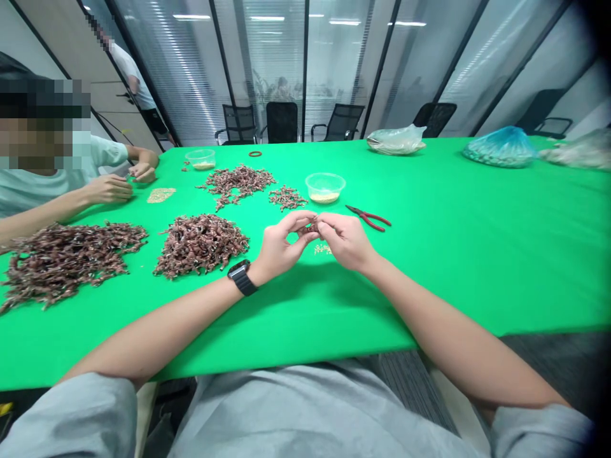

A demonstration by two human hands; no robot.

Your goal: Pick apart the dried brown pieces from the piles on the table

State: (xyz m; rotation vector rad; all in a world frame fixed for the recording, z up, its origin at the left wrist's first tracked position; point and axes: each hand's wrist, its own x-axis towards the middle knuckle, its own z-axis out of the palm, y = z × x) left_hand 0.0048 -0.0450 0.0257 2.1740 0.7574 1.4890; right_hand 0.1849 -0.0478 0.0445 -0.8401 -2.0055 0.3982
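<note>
My left hand (282, 245), with a black watch on its wrist, and my right hand (344, 240) meet above the green table (477, 242). Both pinch one small brown piece (311, 227) between their fingertips. A few pale bits (323, 249) lie on the cloth just under the hands. A heap of brown pieces (200, 245) sits to the left of my left hand.
Red-handled pliers (370, 218) and a clear bowl of pale bits (325, 187) lie beyond my right hand. More brown heaps lie at the left (62, 257) and further back (238, 181). A co-worker's hands (119, 184) work at the left. Plastic bags (499, 147) rest at the far right.
</note>
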